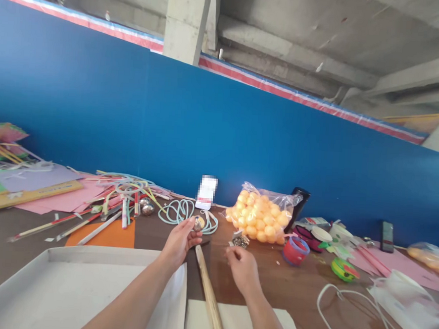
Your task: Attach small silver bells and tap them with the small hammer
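Observation:
My left hand (182, 241) is closed around a shiny round metal bell (198, 224), held up between thumb and fingers. To its right, my right hand (243, 267) has its thumb and fingertips pinched together. Whatever it may hold is too small to make out. Just beyond those fingertips lies a small heap of shiny metal pieces (240, 241). A pale wooden stick (210, 295) lies between my forearms, its far end close to my left hand. Two more silver bells (147, 207) rest farther left on the table.
A white tray (117, 262) lies under my left forearm, with cream paper (269, 319) beside it. Behind are coiled pale-blue cord (177, 211), a propped phone (206, 193) and a bag of orange balls (259, 216). Red-blue tape roll (296, 251) and white cable (356, 292) lie right.

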Tool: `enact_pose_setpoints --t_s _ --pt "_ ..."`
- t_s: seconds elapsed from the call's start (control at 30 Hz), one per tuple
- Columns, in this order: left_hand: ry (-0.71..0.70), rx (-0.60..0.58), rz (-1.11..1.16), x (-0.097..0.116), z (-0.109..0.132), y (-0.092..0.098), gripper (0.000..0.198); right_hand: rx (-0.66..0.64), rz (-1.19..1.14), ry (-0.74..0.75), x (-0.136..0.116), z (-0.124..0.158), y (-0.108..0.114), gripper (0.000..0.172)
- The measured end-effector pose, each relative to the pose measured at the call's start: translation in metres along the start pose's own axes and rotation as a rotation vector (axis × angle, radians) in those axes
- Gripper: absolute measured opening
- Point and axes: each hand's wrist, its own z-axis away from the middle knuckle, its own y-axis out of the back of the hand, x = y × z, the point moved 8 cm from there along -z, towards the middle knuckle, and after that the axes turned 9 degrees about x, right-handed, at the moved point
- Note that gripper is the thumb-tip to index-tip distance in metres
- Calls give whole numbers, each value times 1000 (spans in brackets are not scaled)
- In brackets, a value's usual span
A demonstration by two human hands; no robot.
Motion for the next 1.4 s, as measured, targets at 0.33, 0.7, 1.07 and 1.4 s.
enact_pose_setpoints --t_s 0.33,0.7,1.07,1.4 --pt "-3 -11 -42 -1 2 0 29 369 158 -240 79 -48 48 42" --pt "-3 3 -65 -2 1 0 27 235 190 -115 75 -57 26 41" --pt "5 23 -83 -1 4 -1 26 218 75 -61 73 -56 22 43" --pt "11 14 -74 -1 4 0 27 226 150 -146 83 -51 32 38"
